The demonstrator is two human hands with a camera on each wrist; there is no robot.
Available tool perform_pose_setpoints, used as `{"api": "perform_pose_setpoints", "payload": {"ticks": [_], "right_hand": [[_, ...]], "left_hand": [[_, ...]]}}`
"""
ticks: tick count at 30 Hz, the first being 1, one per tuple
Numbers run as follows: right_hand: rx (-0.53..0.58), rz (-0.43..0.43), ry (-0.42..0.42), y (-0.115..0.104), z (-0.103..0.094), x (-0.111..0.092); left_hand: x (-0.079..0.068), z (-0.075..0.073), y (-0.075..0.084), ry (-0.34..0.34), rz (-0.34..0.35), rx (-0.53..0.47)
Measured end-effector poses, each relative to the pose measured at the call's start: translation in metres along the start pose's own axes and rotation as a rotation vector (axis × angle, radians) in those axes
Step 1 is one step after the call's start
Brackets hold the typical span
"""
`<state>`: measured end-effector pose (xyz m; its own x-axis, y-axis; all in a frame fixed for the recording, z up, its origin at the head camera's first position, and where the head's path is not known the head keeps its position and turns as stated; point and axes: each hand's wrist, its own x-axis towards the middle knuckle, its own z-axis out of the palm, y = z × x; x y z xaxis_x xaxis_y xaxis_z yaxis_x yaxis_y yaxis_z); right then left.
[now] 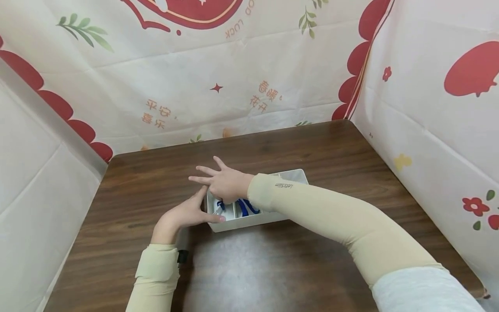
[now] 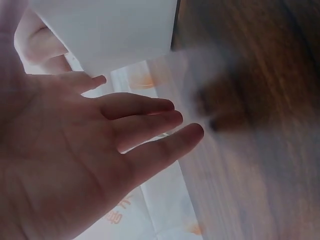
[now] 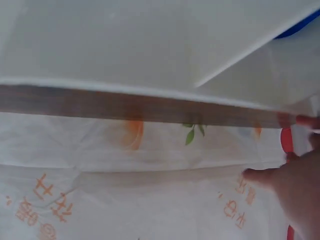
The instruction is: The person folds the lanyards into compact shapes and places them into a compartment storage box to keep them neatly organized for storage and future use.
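A white divided box (image 1: 249,222) lies on the wooden table. My left hand (image 1: 187,211) is at its left end, thumb on the front rim and index finger at the back corner. In the left wrist view, the other fingers (image 2: 150,153) of that hand are straight, beside the box. My right hand (image 1: 230,184) reaches over the box with several fingers spread. Its thumb and index finger point down into the left compartment beside a small blue cord (image 1: 220,205); their tips are hidden. A blue strap (image 1: 244,207) lies in the neighbouring compartment, partly under the right wrist.
The brown wood-grain table (image 1: 312,260) extends around the box. A printed white cloth (image 1: 218,65) hangs behind it, with more cloth at both sides. A small dark object (image 1: 182,255) shows beside the left wrist. The right forearm (image 1: 331,212) covers part of the box.
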<state>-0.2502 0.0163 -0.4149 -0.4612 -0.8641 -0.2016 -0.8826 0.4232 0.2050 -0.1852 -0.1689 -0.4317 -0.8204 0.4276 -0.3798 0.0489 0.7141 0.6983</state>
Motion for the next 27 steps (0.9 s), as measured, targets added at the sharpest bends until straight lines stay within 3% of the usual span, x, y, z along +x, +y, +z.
{"api": "perform_pose_setpoints", "payload": {"ticks": [3,7,13,18,22,27], "right_hand": [[-0.020,0.091,-0.057,-0.007,-0.001,0.006],[0.057,0.187,-0.109,-0.016,-0.001,0.010],[0.278,0.271,-0.171,-0.017,-0.004,0.007],[0.475,0.272,-0.189,-0.014,-0.012,-0.005],[0.574,0.336,-0.126,-0.005,-0.022,-0.021],[0.627,0.572,0.050,0.022,-0.042,-0.050]], "left_hand": [[-0.001,-0.001,-0.001,-0.006,-0.027,-0.007],[-0.005,0.000,-0.003,-0.009,-0.056,-0.016],[-0.009,0.001,-0.003,0.000,-0.077,0.009],[-0.016,0.000,0.001,0.042,-0.076,0.108],[-0.020,-0.005,0.011,0.078,-0.044,0.189],[-0.021,-0.024,0.040,0.199,-0.033,0.261]]}}
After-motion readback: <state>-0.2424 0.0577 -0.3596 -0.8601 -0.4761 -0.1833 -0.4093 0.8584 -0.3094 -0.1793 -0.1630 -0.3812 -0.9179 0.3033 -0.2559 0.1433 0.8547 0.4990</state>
